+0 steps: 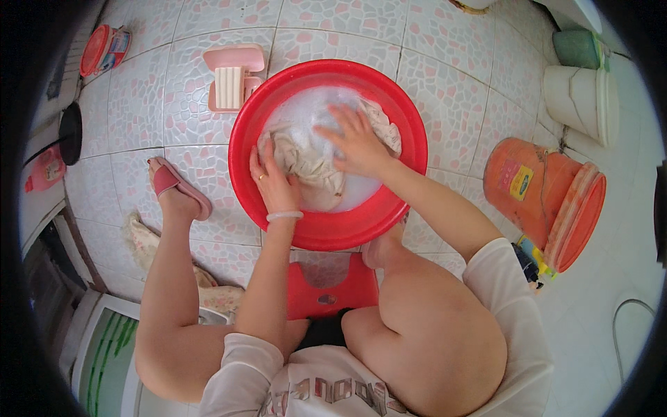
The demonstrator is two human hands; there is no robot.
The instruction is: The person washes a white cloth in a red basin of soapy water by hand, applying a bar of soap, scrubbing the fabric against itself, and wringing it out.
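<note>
A red plastic basin (240, 156) of sudsy water stands on the floor in front of me. In it lies a wet, pale cream cloth (303, 165), bunched up, with another part of pale fabric (381, 125) at the right side among white suds (306, 108). My left hand (276, 184), with a ring and a pale bangle at the wrist, rests against the left edge of the cloth with its fingers stretched out. Over the suds, my right hand (358, 144) has its fingers spread and holds nothing. Its fingertips are close to the water, slightly blurred.
A pink soap box (235, 57) with a ridged cream bar (229, 88) lies beyond the basin's left. To the right are an orange bucket (517, 184) on its side and a white bucket (571, 97). A red stool (332, 295) is beneath me; floral cloth (219, 295) lies left.
</note>
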